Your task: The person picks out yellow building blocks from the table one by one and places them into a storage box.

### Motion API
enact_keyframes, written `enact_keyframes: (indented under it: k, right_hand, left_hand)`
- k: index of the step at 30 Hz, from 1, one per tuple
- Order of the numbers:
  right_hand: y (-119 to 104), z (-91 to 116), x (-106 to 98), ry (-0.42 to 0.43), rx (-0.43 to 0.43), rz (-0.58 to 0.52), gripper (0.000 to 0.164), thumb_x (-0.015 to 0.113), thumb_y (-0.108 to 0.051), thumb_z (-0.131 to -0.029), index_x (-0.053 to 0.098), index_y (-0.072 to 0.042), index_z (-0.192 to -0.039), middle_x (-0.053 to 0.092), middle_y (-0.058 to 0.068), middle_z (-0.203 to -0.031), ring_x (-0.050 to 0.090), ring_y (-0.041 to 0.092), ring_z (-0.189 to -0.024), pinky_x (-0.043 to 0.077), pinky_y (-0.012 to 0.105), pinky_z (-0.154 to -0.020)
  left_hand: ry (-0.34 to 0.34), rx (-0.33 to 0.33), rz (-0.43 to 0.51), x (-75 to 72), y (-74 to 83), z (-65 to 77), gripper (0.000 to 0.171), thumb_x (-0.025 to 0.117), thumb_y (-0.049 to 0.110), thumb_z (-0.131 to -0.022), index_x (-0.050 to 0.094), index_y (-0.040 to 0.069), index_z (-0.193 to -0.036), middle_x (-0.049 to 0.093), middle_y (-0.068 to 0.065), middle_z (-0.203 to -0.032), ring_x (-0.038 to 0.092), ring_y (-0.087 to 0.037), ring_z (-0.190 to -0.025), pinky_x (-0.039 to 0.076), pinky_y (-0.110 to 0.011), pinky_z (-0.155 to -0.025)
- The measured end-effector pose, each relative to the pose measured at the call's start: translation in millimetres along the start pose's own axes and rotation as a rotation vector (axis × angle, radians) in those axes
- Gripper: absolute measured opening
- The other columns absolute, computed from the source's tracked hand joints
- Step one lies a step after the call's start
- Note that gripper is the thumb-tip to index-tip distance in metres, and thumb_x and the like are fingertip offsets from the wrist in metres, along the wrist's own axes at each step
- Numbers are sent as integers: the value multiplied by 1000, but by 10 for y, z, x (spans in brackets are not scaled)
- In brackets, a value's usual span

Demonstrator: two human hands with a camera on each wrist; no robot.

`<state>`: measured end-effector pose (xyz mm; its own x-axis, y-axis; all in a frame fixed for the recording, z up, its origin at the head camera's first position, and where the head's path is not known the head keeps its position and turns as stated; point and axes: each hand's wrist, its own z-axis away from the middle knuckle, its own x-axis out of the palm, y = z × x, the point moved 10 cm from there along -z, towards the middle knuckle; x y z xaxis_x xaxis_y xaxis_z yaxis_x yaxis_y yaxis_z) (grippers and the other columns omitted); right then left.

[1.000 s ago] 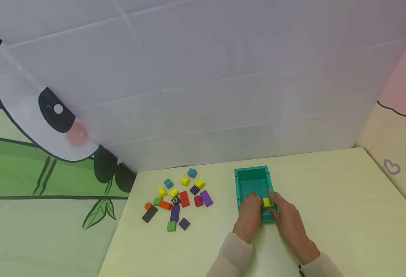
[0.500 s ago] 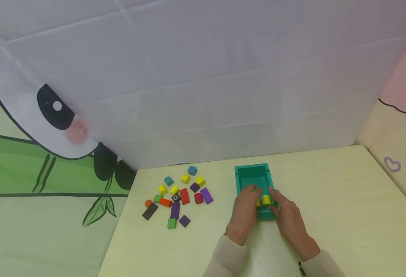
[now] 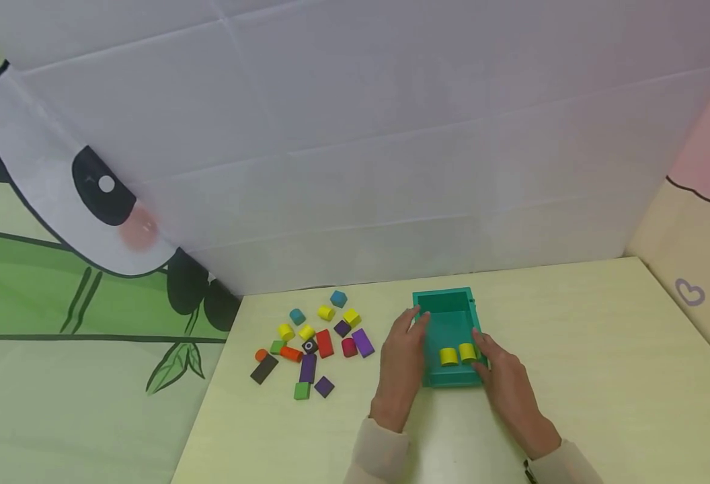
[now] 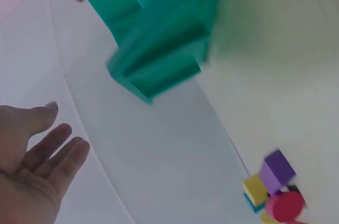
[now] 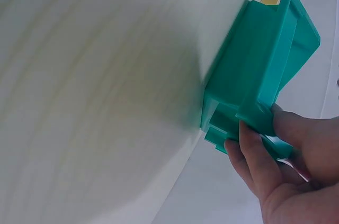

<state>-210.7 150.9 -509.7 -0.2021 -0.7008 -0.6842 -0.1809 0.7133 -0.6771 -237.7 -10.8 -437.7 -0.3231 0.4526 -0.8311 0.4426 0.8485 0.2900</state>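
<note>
A green-teal box [image 3: 456,380] stands on the table with two yellow cylinder blocks, the left block [image 3: 448,357] and the right block [image 3: 467,353], side by side inside near its front end. My right hand [image 3: 509,384] grips the box's right wall; in the right wrist view the thumb and fingers of that hand [image 5: 294,168] pinch its rim. At the box's left side, my left hand [image 3: 400,370] holds nothing. In the left wrist view this hand [image 4: 39,166] shows its fingers spread and apart from the box [image 4: 164,44].
Left of the box lie several loose blocks, among them a purple block [image 3: 363,343], a red block [image 3: 325,343], a black block [image 3: 264,369] and a green block [image 3: 302,391]. A white cloth [image 3: 355,202] hangs behind the table [image 3: 585,349].
My left hand has come out of the box and moved left, uncovering a second yellow cylinder block beside the first. My right hand stays at the box's right wall.
</note>
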Motion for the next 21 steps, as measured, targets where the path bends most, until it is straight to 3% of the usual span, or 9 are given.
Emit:
enact_keyframes:
  k: [5, 12, 16, 21]
  right_hand:
    - [-11, 10, -5, 4, -6, -4, 68, 80, 10, -86, 52, 10, -148, 61, 32, -141, 62, 51, -126, 57, 60, -97]
    - [-10, 8, 7, 4, -8, 6, 70, 80, 11, -85, 51, 10, -148, 60, 33, -142, 61, 51, -126, 56, 59, -98]
    - [-8, 0, 13, 3, -6, 7, 70, 80, 11, -85, 51, 10, -149, 59, 33, -143, 61, 50, -126, 56, 59, -98]
    - [-17, 4, 4, 15, -14, 11, 69, 81, 11, -84, 52, 10, -148, 61, 32, -142, 63, 50, -125, 57, 59, -97]
  left_hand:
    - [-3, -172, 67, -33, -446, 47, 38, 73, 3, -98, 70, 9, -136, 64, -12, -145, 63, -30, -134, 57, -39, -103]
    - [46, -286, 33, -80, -1015, 129, 36, 75, -3, -95, 72, 1, -130, 68, -18, -136, 67, -36, -126, 58, -45, -104]
    - [59, -356, 54, -98, -1253, 179, 35, 75, -6, -93, 73, -2, -128, 69, -21, -133, 67, -39, -124, 58, -46, -103]
    - [3, -455, 96, -34, -1473, 217, 35, 73, -3, -96, 71, -2, -131, 67, -22, -137, 65, -39, -129, 57, -47, -104]
